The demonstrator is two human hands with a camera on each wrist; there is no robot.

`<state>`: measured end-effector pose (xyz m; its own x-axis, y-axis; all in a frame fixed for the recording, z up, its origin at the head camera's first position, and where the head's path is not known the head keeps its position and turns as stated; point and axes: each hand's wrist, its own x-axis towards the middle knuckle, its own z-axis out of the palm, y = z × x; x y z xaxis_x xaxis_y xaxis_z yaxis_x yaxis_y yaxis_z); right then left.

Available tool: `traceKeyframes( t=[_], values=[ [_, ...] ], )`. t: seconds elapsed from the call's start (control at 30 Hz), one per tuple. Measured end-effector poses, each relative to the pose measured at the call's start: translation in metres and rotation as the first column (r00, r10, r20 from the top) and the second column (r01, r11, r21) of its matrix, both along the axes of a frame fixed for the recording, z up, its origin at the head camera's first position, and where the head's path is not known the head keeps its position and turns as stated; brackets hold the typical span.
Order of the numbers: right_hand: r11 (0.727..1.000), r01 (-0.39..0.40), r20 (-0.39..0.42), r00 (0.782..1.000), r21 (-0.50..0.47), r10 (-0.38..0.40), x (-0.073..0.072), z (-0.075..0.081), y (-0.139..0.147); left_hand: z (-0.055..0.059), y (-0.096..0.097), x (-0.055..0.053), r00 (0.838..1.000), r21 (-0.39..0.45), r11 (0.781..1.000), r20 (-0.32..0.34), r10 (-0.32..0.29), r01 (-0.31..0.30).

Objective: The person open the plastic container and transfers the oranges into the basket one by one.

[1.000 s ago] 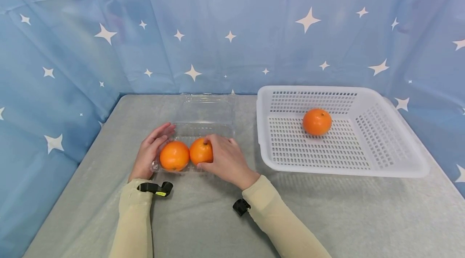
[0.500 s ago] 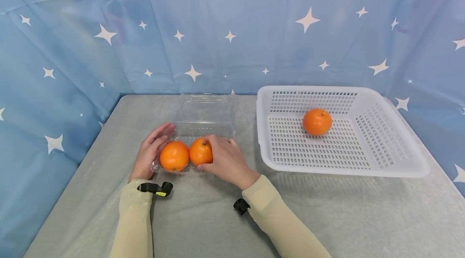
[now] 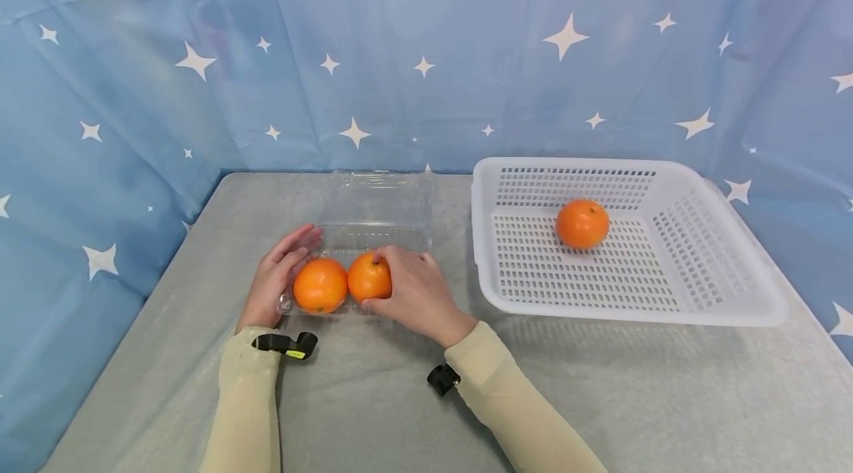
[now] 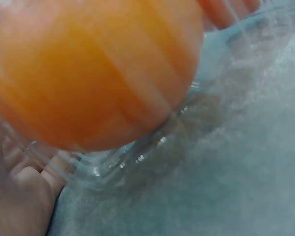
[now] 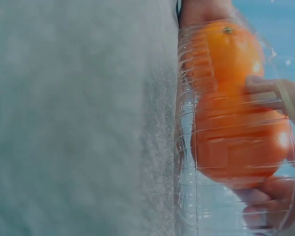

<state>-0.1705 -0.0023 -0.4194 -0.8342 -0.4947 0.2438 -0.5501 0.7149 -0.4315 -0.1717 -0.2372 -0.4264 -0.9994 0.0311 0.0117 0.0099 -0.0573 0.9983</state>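
Note:
A clear plastic clamshell box (image 3: 366, 238) lies on the table with its lid folded back. Two oranges sit side by side along its near edge. My left hand (image 3: 266, 292) rests its extended fingers against the box's left side, next to the left orange (image 3: 320, 286). My right hand (image 3: 420, 297) grips the right orange (image 3: 369, 279), thumb in front and fingers over the top and far side. Through the ribbed wall in the right wrist view, the gripped orange (image 5: 241, 142) shows between thumb and fingers. An orange (image 4: 98, 73) fills much of the left wrist view.
To the right stands a white perforated plastic basket (image 3: 489, 266) with one orange (image 3: 582, 224) in it. A grey cloth (image 3: 373, 399) covers the table. Behind and at the left hangs a blue curtain (image 3: 466, 29) with white stars.

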Motion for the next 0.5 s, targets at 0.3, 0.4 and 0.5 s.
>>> traceKeyframes(
  t=[0.3, 0.4, 0.5],
  values=[
    [0.999, 0.002, -0.015, 1.0, -0.042, -0.002, -0.0011, -0.0015, 0.0007, -0.0002, -0.0004, 0.001, 1.0, -0.008, 1.0, -0.003, 0.005, -0.005],
    [0.997, -0.006, -0.009, 1.0, -0.077, 0.006, -0.0014, -0.0005, 0.0025, -0.0001, 0.0001, 0.0006, 1.0, -0.008, 1.0, -0.003, 0.004, -0.004],
    [0.993, -0.017, 0.005, 1.0, -0.113, 0.018, -0.0017, 0.0009, 0.0048, -0.0004, 0.0, 0.0, 1.0, -0.002, 1.0, -0.003, -0.002, 0.002]
  ],
)
